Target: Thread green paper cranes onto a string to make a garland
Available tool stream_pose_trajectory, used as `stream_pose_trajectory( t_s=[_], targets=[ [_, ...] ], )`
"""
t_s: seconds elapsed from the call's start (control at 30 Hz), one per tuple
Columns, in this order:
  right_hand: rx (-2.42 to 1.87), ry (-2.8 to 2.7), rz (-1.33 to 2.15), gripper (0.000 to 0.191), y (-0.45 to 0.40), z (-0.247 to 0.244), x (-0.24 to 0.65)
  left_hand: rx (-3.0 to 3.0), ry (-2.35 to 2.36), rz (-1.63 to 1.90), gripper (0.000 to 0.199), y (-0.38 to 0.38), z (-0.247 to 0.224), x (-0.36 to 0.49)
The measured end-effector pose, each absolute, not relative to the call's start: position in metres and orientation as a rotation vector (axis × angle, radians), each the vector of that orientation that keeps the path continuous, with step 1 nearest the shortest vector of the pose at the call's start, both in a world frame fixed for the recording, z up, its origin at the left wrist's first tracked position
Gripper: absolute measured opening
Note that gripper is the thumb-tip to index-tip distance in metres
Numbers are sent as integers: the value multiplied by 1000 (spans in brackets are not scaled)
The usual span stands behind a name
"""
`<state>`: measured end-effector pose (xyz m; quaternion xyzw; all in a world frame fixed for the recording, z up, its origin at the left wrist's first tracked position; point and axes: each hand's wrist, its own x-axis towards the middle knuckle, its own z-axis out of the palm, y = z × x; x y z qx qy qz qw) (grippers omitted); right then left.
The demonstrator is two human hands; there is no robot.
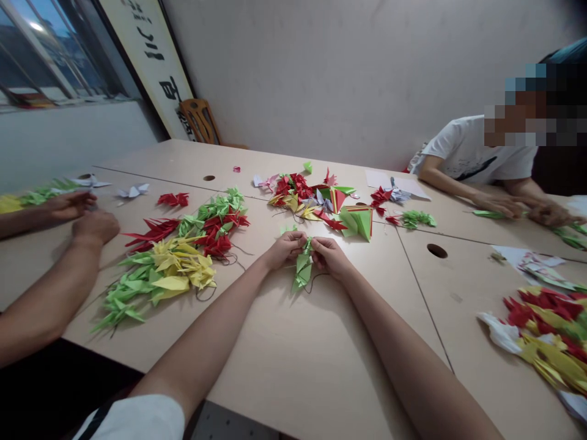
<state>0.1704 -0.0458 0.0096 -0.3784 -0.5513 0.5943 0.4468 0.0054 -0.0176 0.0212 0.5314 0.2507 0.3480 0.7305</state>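
Note:
In the middle of the table, my left hand (285,249) and my right hand (331,256) meet with fingertips pinched around the top of a green folded-paper crane (302,272). Its pointed leaves hang down toward me between the hands. A dark thread (313,282) curls out beside it, by my right fingers. More green paper shows just behind my left hand. To the left lies a large bunch of strung paper cranes in green, yellow (183,263) and red (217,235). Just beyond my right hand stand fanned green paper pieces (355,221).
Red, yellow and white paper cranes (296,189) are heaped farther back. Another person's hands (94,217) work at the left; a co-worker (486,165) sits at the right over green paper. More coloured paper (550,324) lies near right. The table (293,366) has round holes (437,250).

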Motion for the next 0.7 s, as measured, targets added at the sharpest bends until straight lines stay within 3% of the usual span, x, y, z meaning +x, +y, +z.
stream_pose_trajectory(
  t_s=[0.37,0.7],
  targets=[
    [-902,-1350,1796,43,-50,23,181,1122,513,595,45,-17,21,2],
    [-1061,-1462,1246,46,-44,11,172,1429,695,894,50,-17,15,10]
  ],
)
